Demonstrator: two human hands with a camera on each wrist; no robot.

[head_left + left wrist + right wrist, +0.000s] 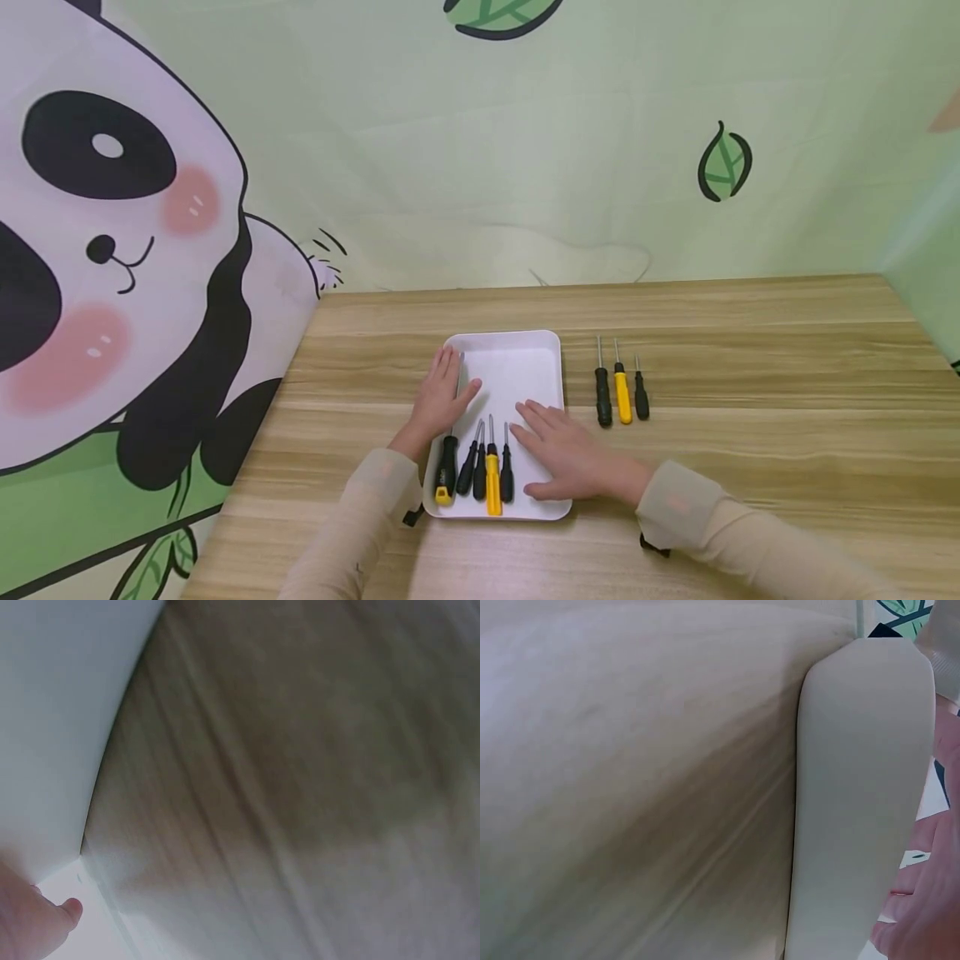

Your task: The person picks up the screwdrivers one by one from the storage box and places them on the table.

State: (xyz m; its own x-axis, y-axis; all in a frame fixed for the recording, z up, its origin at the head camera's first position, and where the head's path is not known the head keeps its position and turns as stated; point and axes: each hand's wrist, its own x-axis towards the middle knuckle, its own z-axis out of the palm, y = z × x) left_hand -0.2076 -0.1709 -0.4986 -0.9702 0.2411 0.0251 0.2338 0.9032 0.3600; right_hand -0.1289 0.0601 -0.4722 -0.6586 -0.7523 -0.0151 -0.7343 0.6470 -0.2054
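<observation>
A shallow white tray (pixel 517 367) lies on the table between both hands. My left hand (pixel 441 398) rests at its left side with straight fingers and the thumb spread inward. Over the right rim reaches my right hand (pixel 566 457), fingers extended above the tray. In the tray lie a large black screwdriver (pixel 446 468) with a yellow end, a yellow screwdriver (pixel 492 483) and several small black ones, such as the black screwdriver (pixel 507 479) nearest the right hand. The tray's outer wall (pixel 862 795) fills part of the right wrist view.
Right of the tray, a black screwdriver (pixel 603 398), a yellow screwdriver (pixel 623 397) and a smaller black screwdriver (pixel 641 397) lie side by side on the wooden table (pixel 757 375). A green wall covering (pixel 540 183) with a panda print stands behind the table.
</observation>
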